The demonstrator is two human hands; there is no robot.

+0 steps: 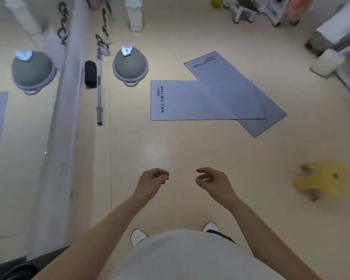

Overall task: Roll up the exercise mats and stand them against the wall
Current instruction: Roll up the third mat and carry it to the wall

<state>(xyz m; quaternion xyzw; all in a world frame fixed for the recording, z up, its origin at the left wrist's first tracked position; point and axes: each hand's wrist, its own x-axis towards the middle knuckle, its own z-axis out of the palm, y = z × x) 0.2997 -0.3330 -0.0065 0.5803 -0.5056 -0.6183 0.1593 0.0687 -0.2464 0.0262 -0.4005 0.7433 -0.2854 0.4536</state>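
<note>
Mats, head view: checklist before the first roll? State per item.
1. Hands free: left hand and right hand hold nothing. ok
2. Mats unrolled and flat: top mat, lower mat. ok
3. Mats apart: the top mat lies crosswise over the lower mat, so the top one probably has to go first. not ok
4. Top mat's surface bare. ok
5. Hands at a mat edge: both hang in the air short of it. not ok
6. Free spot at the mirrored wall: a bar and a balance dome lie near its foot. cannot tell
</note>
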